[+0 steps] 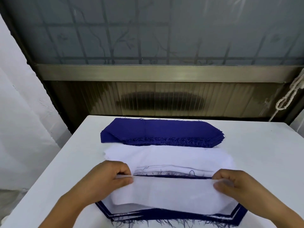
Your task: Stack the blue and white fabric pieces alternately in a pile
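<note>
A stack of blue fabric pieces [162,132] lies at the back of the white table [263,153]. In front of it sits a stack of white fabric pieces [164,155]. Nearest me is the mixed pile [174,217], showing alternating blue and white edges with frayed threads. A white piece [171,193] is stretched over that pile. My left hand [107,180] pinches its far left corner and my right hand [235,185] pinches its far right corner, holding the far edge slightly raised.
Behind the table's far edge runs a metal window frame [164,73] with frosted glass above. A knotted white rope [291,94] hangs at the right. A white curtain [19,112] hangs at the left.
</note>
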